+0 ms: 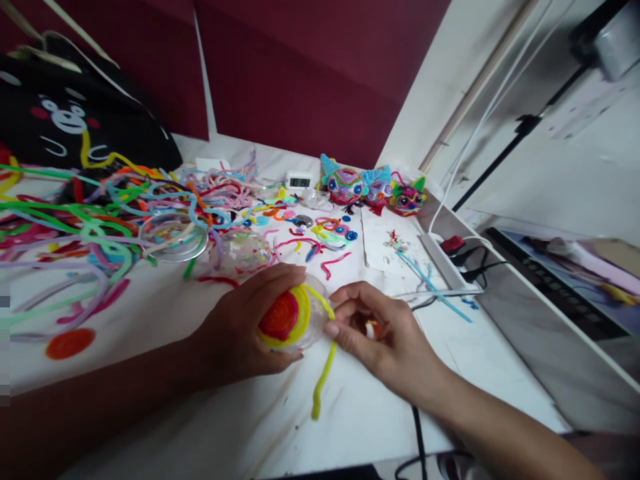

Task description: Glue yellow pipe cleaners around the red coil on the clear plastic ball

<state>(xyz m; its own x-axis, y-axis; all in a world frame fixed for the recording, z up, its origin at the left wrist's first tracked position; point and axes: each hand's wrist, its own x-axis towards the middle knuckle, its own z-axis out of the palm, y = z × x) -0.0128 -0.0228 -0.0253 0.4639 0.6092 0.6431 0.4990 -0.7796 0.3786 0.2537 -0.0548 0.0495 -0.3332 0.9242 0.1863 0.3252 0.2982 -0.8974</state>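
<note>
My left hand [245, 327] is wrapped round a clear plastic dome [313, 327] that carries a red pipe-cleaner spiral [279, 315] ringed by a yellow pipe cleaner [324, 373]. The yellow one's loose tail hangs down onto the white table [200, 427]. My right hand [385, 333] pinches the yellow pipe cleaner against the dome's right edge, fingers curled.
A heap of coloured pipe cleaners [85, 220] and clear lids [173, 237] fills the left. A black bag [70, 113] stands behind. Three finished pipe-cleaner faces [373, 188] and a small clock [299, 180] sit at the back. A power strip [447, 267] with cables runs along the right edge.
</note>
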